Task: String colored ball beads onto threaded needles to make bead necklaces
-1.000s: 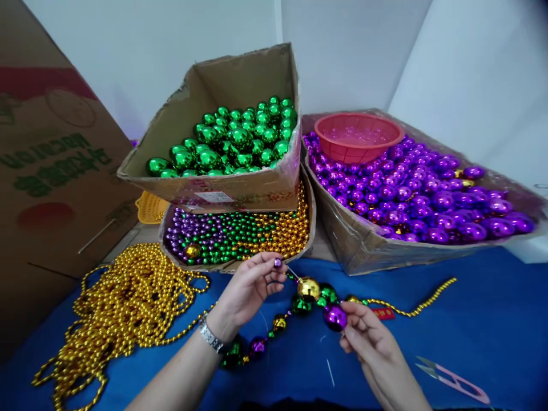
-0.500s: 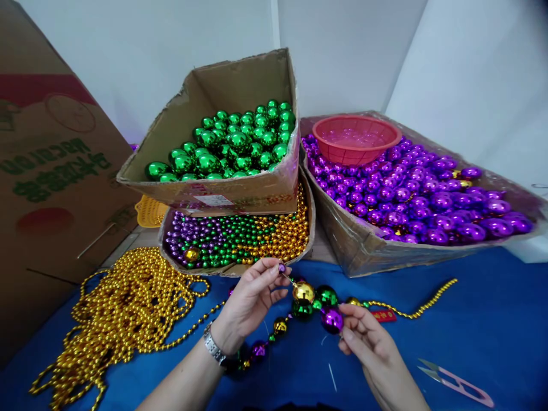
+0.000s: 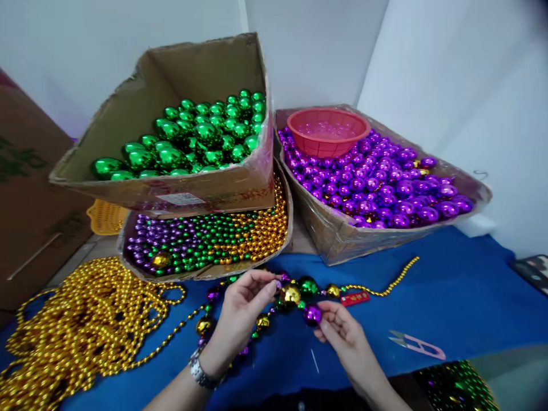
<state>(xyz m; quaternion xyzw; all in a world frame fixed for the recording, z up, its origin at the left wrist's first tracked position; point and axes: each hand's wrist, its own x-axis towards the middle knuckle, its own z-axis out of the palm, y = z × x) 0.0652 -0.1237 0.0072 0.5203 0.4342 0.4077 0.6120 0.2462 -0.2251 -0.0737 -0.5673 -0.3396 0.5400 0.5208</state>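
- Small purple bead (image 3: 278, 284) has moved in closer to the gold ball (image 3: 291, 294) since the last frame; view also swung toward 3 o'clock. Clock below is centred on the gold ball.
- Reads as a shorter gap on that thread, so slack there is probably down. Can't tell if bead and ball touch.
- Left hand (image 3: 244, 311), between 8 and 9: fingers pinching the small bead.
- Right hand (image 3: 342, 331), 4 o'clock: fingers pinching the big purple ball (image 3: 312, 314) at its near side, holding that end of the cluster.
- Green ball (image 3: 307, 287) just beside the gold one, between 2 and 3.
- Bead string (image 3: 262, 323) runs out toward 8, partly behind the left hand.
- Red tag (image 3: 354, 298) at 3, on the blue-covered counter (image 3: 454, 297).
- Snips (image 3: 406, 339) between 3 and 4, untouched.
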